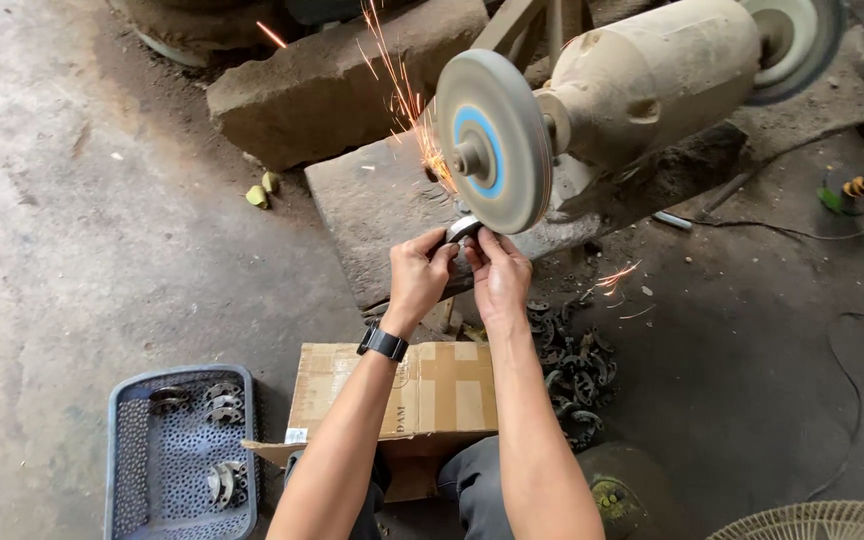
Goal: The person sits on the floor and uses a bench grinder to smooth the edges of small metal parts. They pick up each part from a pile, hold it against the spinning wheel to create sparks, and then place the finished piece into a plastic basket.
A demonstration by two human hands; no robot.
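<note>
Because both hands pinch the same small metal ring (463, 230) from opposite sides, the left hand (418, 272) and the right hand (499, 270) can steady it against the lower rim of the spinning grinding wheel (493, 140), fingers closed tight on the piece and kept just below the stone; sparks (407, 100) fly up and away to the far side, clear of the arms. A wristwatch (382, 343) sits on the left wrist. Below the forearms lies a cardboard box (442, 390), with a dark heap of rings (572, 375) just beside it on the right, while a blue basket (122, 460) holding a few shinier rings stands to the left, well apart from the wheel's stone slab (372, 215)
</note>
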